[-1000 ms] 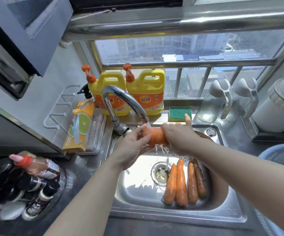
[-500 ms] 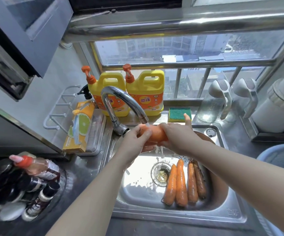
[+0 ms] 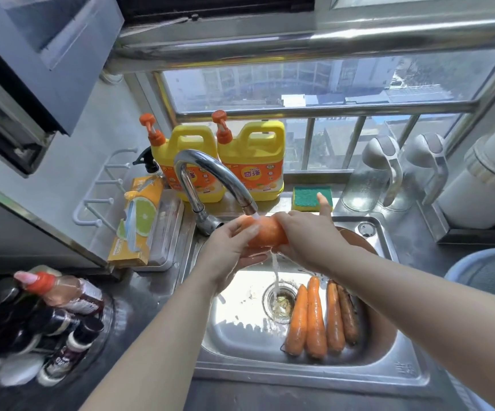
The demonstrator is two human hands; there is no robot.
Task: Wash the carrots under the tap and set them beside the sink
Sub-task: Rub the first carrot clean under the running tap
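Note:
An orange carrot (image 3: pixel 267 232) is held level right under the spout of the chrome tap (image 3: pixel 210 176), and water runs over it into the drain. My left hand (image 3: pixel 228 247) grips its left end from below. My right hand (image 3: pixel 305 235) grips its right end, the index finger sticking out toward the window. Several more carrots (image 3: pixel 317 318) lie side by side on the bottom of the steel sink (image 3: pixel 270 372), to the right of the drain.
Two yellow detergent jugs (image 3: pixel 252 164) and a green sponge (image 3: pixel 311 197) stand behind the sink. A tray with a yellow box (image 3: pixel 139 223) is on the left. Sauce bottles (image 3: pixel 50 310) crowd the near left counter. Two glass jugs (image 3: pixel 373 185) and a blue basin (image 3: pixel 489 271) are on the right.
Water stopped half a second ago and now flows over the carrot again. My hands shifted along the carrot while it stayed under the spout.

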